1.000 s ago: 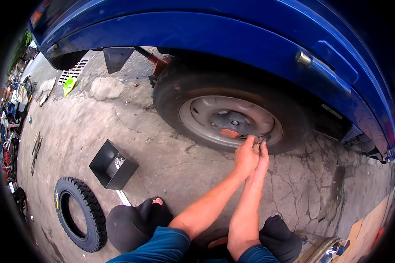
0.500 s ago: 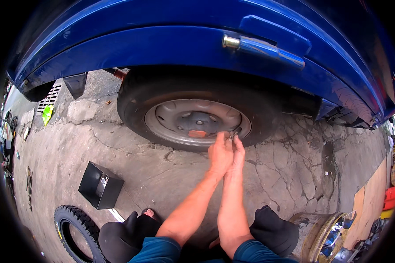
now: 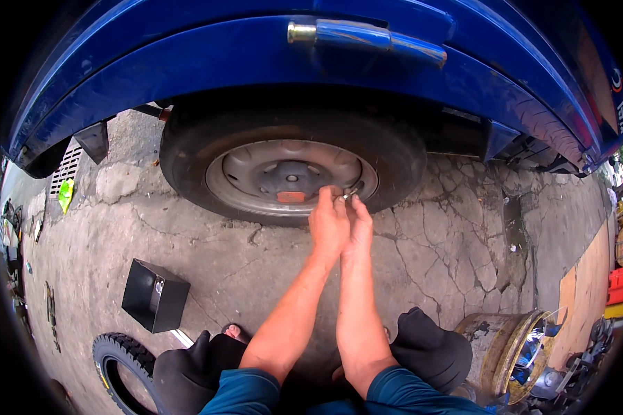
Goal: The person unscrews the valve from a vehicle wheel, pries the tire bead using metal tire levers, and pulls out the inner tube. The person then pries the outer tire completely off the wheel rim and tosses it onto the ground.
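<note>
As the wheel (image 3: 292,178) stands mounted under the blue vehicle (image 3: 187,62), just beyond my left hand (image 3: 329,227) and right hand (image 3: 358,229), I judge the fingertip work at its lower right edge to be under way and unfinished, while a loose tyre (image 3: 126,346) lies unfitted on the ground (image 3: 194,242), well left of my hands and nearer my body. Both my arms stretch forward and converge until the wrists nearly meet, fingers curled almost closed about a tiny metallic piece (image 3: 346,197), though I cannot tell whether either hand actually grips it.
</note>
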{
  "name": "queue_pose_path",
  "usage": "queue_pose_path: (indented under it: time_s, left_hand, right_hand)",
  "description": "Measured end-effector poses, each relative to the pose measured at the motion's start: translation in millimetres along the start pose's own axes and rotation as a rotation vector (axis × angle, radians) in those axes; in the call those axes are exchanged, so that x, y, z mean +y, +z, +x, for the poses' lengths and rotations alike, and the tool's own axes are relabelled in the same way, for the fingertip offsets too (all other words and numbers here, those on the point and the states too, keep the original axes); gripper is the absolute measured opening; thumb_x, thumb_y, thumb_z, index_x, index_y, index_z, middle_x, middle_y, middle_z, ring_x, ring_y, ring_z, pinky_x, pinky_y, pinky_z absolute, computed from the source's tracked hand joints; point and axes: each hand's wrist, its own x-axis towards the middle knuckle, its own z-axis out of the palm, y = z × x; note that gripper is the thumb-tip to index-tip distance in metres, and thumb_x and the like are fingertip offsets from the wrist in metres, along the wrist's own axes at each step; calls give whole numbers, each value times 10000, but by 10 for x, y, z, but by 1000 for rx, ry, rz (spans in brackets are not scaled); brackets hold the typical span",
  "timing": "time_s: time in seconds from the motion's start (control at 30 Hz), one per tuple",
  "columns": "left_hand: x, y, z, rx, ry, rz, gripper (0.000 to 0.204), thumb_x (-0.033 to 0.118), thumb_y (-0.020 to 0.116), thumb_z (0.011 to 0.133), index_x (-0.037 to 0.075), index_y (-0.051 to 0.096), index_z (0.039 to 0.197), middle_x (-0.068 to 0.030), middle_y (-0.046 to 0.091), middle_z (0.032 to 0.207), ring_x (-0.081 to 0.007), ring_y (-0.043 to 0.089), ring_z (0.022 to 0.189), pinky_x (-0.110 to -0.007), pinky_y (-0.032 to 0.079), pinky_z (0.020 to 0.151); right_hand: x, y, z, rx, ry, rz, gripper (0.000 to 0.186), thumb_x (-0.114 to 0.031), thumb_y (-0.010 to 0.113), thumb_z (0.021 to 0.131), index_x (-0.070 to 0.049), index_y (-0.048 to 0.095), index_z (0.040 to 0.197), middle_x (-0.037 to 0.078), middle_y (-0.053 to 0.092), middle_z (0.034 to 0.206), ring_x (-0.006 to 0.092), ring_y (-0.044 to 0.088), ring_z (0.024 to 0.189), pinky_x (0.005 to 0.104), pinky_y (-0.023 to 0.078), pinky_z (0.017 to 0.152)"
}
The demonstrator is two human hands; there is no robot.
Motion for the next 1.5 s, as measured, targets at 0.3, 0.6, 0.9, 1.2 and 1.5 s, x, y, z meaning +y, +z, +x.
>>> queue_pose_path:
  time_s: [0.3,0.6,0.9,1.2,1.5]
  left_hand:
    - [35,61,12,-11,62,9,163,110,483,895,46,522,1040,-185,652,945,-386,621,900,-458,466,763]
    - [-64,80,17,-15,29,-73,150,72,498,883,17,519,1021,-197,653,912,-345,649,847,-418,490,731]
    - [-70,47,75,14,100,-160,140,8,447,901,-27,481,1032,-90,613,841,-127,565,689,-270,475,646]
    - [-49,40,3,-29,22,-19,187,77,466,905,-10,483,1070,-207,645,956,-360,632,919,-410,476,792]
    - [-49,78,-24,9,45,-94,172,68,455,909,1,492,1063,-186,656,923,-303,648,902,-382,488,786]
  right_hand:
    - [-48,-34,108,64,-27,-37,148,-154,552,906,-31,590,979,72,628,941,177,591,901,314,489,810]
    - [21,-67,45,114,-73,24,125,-117,564,894,-20,598,966,68,635,900,166,610,830,289,514,751]
    - [62,-4,47,104,4,97,127,-146,555,894,-27,587,926,37,599,786,137,580,715,259,494,672]
    - [62,-104,104,122,-55,42,110,-123,588,874,-22,598,917,63,627,853,154,600,793,281,504,719]
    - [8,-105,77,36,-9,65,143,-148,556,899,-19,583,953,65,618,884,160,596,809,290,503,734]
